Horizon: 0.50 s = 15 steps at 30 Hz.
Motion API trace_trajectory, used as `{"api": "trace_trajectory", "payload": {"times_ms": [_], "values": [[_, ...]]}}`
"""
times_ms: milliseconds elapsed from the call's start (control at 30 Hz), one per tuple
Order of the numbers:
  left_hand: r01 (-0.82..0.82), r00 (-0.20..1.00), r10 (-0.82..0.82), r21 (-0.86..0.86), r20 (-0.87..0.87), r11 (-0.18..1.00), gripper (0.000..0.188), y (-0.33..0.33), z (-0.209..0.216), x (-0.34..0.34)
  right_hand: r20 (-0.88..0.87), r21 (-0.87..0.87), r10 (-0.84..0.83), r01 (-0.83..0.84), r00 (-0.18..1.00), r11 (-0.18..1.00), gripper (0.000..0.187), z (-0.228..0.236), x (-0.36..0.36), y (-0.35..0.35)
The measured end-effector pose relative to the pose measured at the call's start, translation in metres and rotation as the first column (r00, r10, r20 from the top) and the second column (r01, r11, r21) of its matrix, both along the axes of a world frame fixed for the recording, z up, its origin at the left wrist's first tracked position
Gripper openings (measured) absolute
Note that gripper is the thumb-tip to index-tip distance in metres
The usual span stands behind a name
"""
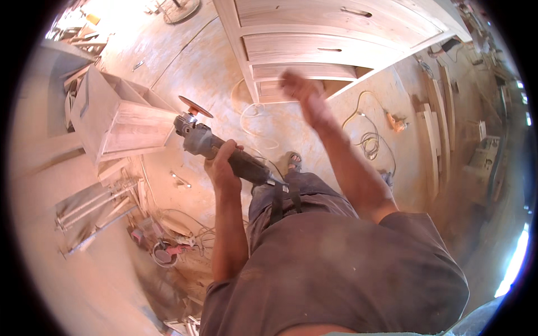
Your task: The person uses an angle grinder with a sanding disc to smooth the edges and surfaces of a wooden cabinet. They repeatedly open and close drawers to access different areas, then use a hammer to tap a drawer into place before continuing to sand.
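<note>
My left hand (223, 165) is wrapped round the dark body of an angle grinder (204, 143), held out in front of me. At its head a brown sanding disc (196, 106) faces up and away, tilted. The cord end points back toward my waist. My right hand (305, 92) is stretched forward, blurred by motion, in front of the lower drawers of a pale wooden cabinet (319, 47). Whether it touches the cabinet I cannot tell, and its fingers are smeared.
At left stands a pale wooden drawer box (137, 129). Coiled cords (370, 143) and an orange power tool (397, 122) lie on the floor at right, near long boards (443, 129). A red power tool (165, 253) and wood pieces are at lower left.
</note>
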State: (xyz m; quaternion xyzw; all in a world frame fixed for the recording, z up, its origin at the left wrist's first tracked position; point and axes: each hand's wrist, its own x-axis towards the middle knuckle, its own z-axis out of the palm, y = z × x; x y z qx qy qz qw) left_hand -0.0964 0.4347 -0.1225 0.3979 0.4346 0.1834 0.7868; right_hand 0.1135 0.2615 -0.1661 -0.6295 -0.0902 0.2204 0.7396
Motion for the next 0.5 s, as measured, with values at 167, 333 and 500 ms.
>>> {"api": "trace_trajectory", "payload": {"times_ms": [167, 333, 500], "values": [[0.025, 0.999, -0.026, -0.017, -0.045, 1.0, 0.027, -0.024, -0.035, 0.006, 0.137, -0.471, 0.559, -0.443, 0.818, 0.763, 0.092, 0.02, -0.16, 0.01], [0.307, 0.944, -0.311, -0.05, -0.115, 0.95, 0.03, -0.049, -0.083, -0.022, 0.105, -0.812, 0.346, -0.12, 0.932, 0.571, 0.075, 0.002, -0.22, 0.013], [0.49, 0.848, -0.471, 0.023, -0.244, 0.871, 0.033, -0.075, -0.093, -0.04, -0.067, -0.682, -0.022, -0.03, 0.997, 0.731, 0.058, -0.044, -0.261, -0.006]]}}
